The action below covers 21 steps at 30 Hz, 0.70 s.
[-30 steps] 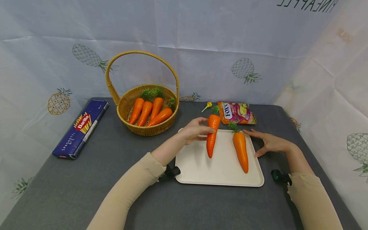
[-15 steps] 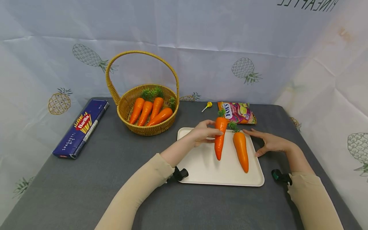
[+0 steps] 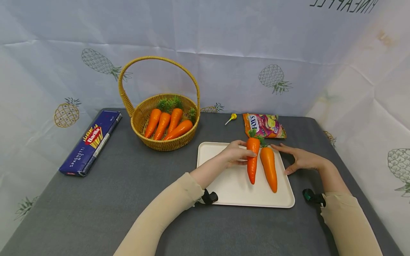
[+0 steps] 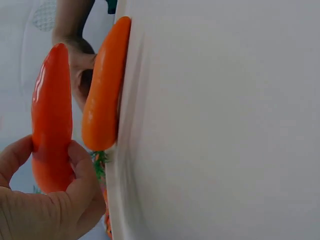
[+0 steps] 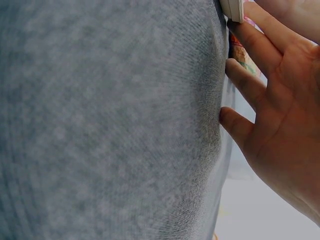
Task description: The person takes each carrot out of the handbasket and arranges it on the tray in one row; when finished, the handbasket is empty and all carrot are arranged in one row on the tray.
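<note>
My left hand [image 3: 237,154] pinches an orange carrot [image 3: 252,163] between thumb and fingers, its tip pointing toward me. In the left wrist view the held carrot [image 4: 52,115] stands apart from the white tray's surface. A second carrot [image 3: 269,169] lies on the right part of the white tray [image 3: 230,199], just right of the held one. At the tray's right edge rests my right hand [image 3: 300,159], fingers spread. The right wrist view shows this right hand [image 5: 285,105] with extended fingers, near a corner of the tray [image 5: 232,9].
A wicker basket [image 3: 161,145] with several carrots stands at the back, left of the tray. Behind the tray lie a FOX'S candy bag [image 3: 265,126] and a yellow lollipop [image 3: 232,117]. A blue Barilla spaghetti box [image 3: 91,142] lies at the far left.
My left hand has carried its carrot rightward and slightly toward me, close beside the carrot lying on the tray. The right hand has stayed at the tray's edge.
</note>
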### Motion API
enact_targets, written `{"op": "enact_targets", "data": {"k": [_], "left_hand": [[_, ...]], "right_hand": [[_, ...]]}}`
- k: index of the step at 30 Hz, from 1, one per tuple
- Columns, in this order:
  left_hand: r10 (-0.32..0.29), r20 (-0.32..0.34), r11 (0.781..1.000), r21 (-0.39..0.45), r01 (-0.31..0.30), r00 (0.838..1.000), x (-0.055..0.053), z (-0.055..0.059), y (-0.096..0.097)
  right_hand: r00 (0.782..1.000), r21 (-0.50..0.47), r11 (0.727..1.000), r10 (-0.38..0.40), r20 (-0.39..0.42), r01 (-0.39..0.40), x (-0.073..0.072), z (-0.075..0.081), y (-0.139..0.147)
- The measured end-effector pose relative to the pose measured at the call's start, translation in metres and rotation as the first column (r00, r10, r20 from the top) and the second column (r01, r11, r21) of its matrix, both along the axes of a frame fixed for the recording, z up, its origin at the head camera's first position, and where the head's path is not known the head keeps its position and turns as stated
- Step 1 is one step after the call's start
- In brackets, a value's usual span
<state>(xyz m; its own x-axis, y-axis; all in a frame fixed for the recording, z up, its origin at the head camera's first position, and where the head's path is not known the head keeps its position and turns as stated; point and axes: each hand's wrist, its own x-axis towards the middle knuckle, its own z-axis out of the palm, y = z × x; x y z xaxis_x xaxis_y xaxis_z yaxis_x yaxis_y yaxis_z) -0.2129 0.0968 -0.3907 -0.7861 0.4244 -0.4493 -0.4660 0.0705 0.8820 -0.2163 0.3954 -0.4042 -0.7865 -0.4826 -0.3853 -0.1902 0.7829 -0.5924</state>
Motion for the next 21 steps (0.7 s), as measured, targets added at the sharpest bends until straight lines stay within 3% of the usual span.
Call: {"op": "enact_targets", "data": {"k": [9, 21], "left_hand": [[0.009, 0.050, 1.000, -0.009, -0.008, 0.999, 0.003, -0.006, 0.011], [-0.001, 0.013, 0.997, -0.073, 0.002, 1.000, 0.003, -0.010, 0.015]], "right_hand": [[1.000, -0.007, 1.000, 0.004, -0.001, -0.004, 0.001, 0.001, 0.000], [1.000, 0.005, 1.000, -0.005, 0.003, 0.005, 0.000, 0.000, 0.001]]}}
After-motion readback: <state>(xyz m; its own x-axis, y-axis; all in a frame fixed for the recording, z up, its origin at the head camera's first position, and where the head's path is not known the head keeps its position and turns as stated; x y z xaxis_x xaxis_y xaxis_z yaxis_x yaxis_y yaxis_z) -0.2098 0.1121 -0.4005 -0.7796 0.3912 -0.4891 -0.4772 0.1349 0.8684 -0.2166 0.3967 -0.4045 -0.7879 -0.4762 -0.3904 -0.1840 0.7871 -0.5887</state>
